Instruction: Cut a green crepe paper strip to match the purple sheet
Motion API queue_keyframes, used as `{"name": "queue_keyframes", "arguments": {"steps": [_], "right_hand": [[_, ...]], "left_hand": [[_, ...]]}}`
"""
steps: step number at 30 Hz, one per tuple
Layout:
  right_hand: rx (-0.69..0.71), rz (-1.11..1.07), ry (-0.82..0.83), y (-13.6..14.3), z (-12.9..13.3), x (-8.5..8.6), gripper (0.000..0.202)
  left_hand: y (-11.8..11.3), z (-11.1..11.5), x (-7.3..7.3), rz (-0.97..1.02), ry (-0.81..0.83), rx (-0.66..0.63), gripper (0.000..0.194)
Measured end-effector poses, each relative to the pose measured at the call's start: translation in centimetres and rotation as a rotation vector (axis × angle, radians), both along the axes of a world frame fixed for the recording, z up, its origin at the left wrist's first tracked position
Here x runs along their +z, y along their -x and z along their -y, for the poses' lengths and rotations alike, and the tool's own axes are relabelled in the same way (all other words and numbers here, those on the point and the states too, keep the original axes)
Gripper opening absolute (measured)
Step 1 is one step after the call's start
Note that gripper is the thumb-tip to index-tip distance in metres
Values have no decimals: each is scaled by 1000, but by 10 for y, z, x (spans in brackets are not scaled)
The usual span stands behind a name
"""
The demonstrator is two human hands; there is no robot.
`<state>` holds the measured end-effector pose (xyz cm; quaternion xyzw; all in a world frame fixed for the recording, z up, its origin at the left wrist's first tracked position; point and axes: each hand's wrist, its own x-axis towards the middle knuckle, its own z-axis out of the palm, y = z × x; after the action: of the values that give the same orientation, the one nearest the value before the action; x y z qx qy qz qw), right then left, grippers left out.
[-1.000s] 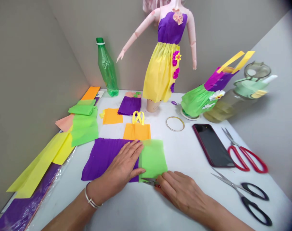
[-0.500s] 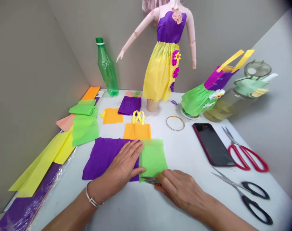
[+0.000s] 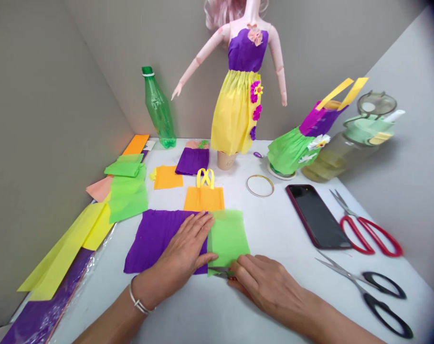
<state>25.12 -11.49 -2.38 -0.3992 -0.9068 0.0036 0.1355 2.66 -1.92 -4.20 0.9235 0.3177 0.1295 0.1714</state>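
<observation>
My left hand (image 3: pixel 186 246) lies flat with fingers stretched across the inner edge of a purple paper sheet (image 3: pixel 150 239) and the neighbouring green paper piece (image 3: pixel 229 234). The green piece overlaps the purple one slightly. In my right hand (image 3: pixel 265 282) is a small pair of scissors (image 3: pixel 222 273), its handles mostly hidden by my fingers. Its blades lie along the green piece's near edge, below my left thumb. A narrow green sliver shows beside the blade tips.
Behind the sheets lies an orange paper bag shape (image 3: pixel 204 198) with yellow handles. A dressed doll (image 3: pixel 236 110), green bottle (image 3: pixel 159 110) and small dress (image 3: pixel 288 150) stand farther back. Right: bangle (image 3: pixel 260 195), phone (image 3: pixel 317 217), red scissors (image 3: pixel 370 231), black scissors (image 3: pixel 367 286). Left: folded papers (image 3: pixel 127 196).
The scissors' blades now sit along the green piece's near edge, with a thin sliver separated below it. My left hand keeps its place on the paper. The camera view has shifted slightly.
</observation>
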Motion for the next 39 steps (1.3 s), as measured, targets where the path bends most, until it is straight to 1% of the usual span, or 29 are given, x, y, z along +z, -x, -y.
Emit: {"name": "queue_keyframes", "arguments": {"steps": [4, 9, 15, 22, 26, 30, 33, 34, 37, 39], "right_hand": [[-4, 4, 9, 0, 0, -4, 8], [25, 47, 37, -2, 2, -10, 5], [26, 1, 15, -2, 0, -6, 12], [8, -9, -4, 0, -1, -3, 10], [11, 4, -1, 2, -1, -6, 9], [49, 44, 55, 0, -2, -8, 8], [80, 4, 51, 0, -2, -4, 8], [103, -16, 38, 1, -1, -2, 8], [228, -55, 2, 8, 7, 6, 8], [289, -27, 4, 15, 15, 9, 8]], "left_hand": [[1, 0, -3, 12, -19, -1, 75], [0, -1, -2, -12, -24, -5, 77], [0, -1, -5, 20, -22, -2, 76], [0, 0, -4, 7, -22, -1, 75], [-1, 0, -3, -20, -26, 4, 75], [-1, 0, -1, -23, -19, 6, 74], [-1, -1, 0, -31, -15, -3, 74], [0, -1, 0, -29, -15, -4, 74], [0, 0, -1, -8, -13, 1, 76], [1, 0, -2, 6, -9, 2, 77]]}}
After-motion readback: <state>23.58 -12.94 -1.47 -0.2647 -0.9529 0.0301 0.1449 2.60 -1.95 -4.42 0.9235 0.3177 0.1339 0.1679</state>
